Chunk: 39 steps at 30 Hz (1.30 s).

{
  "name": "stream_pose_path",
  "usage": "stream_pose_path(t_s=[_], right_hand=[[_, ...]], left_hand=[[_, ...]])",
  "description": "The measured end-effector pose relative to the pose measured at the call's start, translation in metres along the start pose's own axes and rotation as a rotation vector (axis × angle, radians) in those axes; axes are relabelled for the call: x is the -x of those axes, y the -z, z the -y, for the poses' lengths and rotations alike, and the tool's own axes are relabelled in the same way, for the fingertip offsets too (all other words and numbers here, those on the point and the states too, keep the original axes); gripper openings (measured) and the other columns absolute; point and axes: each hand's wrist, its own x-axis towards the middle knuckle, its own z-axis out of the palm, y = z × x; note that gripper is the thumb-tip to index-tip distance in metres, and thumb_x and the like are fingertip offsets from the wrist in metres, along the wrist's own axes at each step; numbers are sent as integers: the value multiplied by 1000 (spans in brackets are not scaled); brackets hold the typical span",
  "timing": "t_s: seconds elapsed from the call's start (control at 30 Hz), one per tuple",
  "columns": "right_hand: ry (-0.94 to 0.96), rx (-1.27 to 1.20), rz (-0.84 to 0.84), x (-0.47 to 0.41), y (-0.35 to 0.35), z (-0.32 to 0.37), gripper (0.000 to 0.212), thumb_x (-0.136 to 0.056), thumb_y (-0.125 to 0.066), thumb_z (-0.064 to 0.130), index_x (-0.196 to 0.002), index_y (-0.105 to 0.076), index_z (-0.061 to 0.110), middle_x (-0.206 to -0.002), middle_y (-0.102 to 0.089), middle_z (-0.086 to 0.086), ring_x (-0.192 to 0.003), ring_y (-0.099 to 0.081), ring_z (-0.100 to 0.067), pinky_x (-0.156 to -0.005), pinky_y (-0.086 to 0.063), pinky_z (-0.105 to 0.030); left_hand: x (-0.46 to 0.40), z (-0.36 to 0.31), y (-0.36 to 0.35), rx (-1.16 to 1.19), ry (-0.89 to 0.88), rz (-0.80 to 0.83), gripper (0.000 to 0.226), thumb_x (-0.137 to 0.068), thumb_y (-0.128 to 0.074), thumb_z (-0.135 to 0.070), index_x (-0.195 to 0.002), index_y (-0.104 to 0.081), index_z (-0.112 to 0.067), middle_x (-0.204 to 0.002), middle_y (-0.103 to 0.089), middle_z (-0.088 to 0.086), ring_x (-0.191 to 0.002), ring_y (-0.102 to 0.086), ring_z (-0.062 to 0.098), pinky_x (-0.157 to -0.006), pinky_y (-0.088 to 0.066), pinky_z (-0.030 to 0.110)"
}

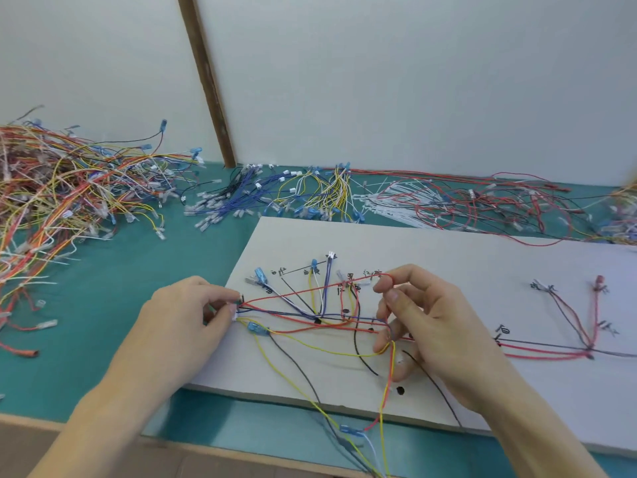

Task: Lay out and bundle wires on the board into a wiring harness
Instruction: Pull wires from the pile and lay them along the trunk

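Nearest the viewer, loose wire tails (pixel 351 439) in yellow, black and red hang over the front edge of the white board (pixel 448 257) toward the table lip. On the board, the left hand (pixel 186 315) pinches the gathered wire ends and a small white connector at the left end of the run. The right hand (pixel 424 326) pinches a red wire (pixel 310 289) between thumb and forefinger, while its lower fingers curl around the bundle where the wires cross. Judged from this layout, routing is partly done: several branches fan up to the handwritten marks, a second group (pixel 586 339) lies at the right, but no ties are visible and the tails remain unrouted. Open board lies behind the branches. Farther back, on the green table (pixel 113 305), wire piles (pixel 69 188) and white cable ties (pixel 396 198) crowd the wall side.
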Motion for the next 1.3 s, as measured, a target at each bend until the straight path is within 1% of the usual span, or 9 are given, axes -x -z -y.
stream_pose_path(t_s=[0.13, 0.23, 0.33, 0.47, 0.73, 0.9, 1.03, 1.23, 1.3], right_hand=[[-22, 73, -11, 1, 5, -3, 20, -104, -56, 17, -98, -72, 27, -76, -62, 0, -63, -72, -34, -44, -57, -43], [7, 123, -35, 1, 4, -5, 20, -102, -59, 15, -97, -74, 29, -75, -64, 0, -59, -72, -32, -42, -54, -37], [31, 142, -39, 1, 1, -6, 20, -100, -62, 17, -97, -75, 32, -78, -67, -2, -58, -73, -32, -41, -53, -34], [70, 144, -71, 1, 0, -3, 20, -97, -66, 17, -94, -77, 34, -80, -69, -8, -59, -75, -30, -43, -56, -35], [54, 32, -139, 1, -2, -9, 20, -96, -69, 14, -92, -80, 30, -70, -65, -17, -60, -68, -21, -47, -60, -47], [91, 6, -145, 0, -4, -6, 20, -94, -70, 13, -93, -81, 29, -71, -63, -17, -59, -66, -21, -47, -59, -38], [13, -138, -36, 5, -3, -6, 13, -91, -72, 11, -97, -81, 20, -72, -65, -13, -63, -64, -17, -51, -59, -32], [-148, -373, 184, 12, 0, -11, 18, -78, -78, 10, -95, -75, 2, -90, -71, -20, -77, -65, -24, -68, -57, -30], [-150, -390, 158, 14, -3, -10, 16, -78, -78, 9, -91, -74, 2, -88, -70, -19, -74, -65, -23, -64, -57, -29]], left_hand=[[0, -17, 3, -64, -4, -44, 26, -85, -77, -12, -102, -79, -31, -80, -65, -17, -72, -63, 13, -72, -51, 38], [9, -45, -4, 68, -122, -60, 22, -86, -78, -15, -96, -78, -34, -85, -66, -18, -68, -64, 6, -67, -46, 22], [22, -84, -19, 371, -293, 76, 12, -88, -76, -23, -94, -78, -34, -94, -69, -17, -72, -66, 9, -62, -39, 7], [20, -110, -44, 438, -455, 229, 12, -88, -78, -25, -98, -73, -31, -94, -68, -20, -74, -61, 3, -66, -36, 6], [20, -98, -61, 527, -364, 329, 3, -91, -71, -34, -94, -73, -36, -70, -59, -16, -58, -46, 6, -55, -32, 13], [20, -94, -58, 521, -329, 351, 6, -89, -76, -32, -91, -70, -35, -57, -45, -13, -53, -38, 6, -52, -29, 16], [19, -94, -59, 557, -314, 353, 8, -86, -75, -26, -90, -69, -29, -61, -49, -16, -55, -41, 5, -54, -29, 14], [15, -89, -55, 841, -191, 476, 23, -82, -79, -40, -91, -73, -21, -78, -70, 14, -68, -55, 30, -64, -42, 43], [14, -87, -55, 881, -185, 482, 24, -81, -78, -42, -91, -74, -21, -82, -71, 15, -70, -57, 25, -67, -43, 39]])
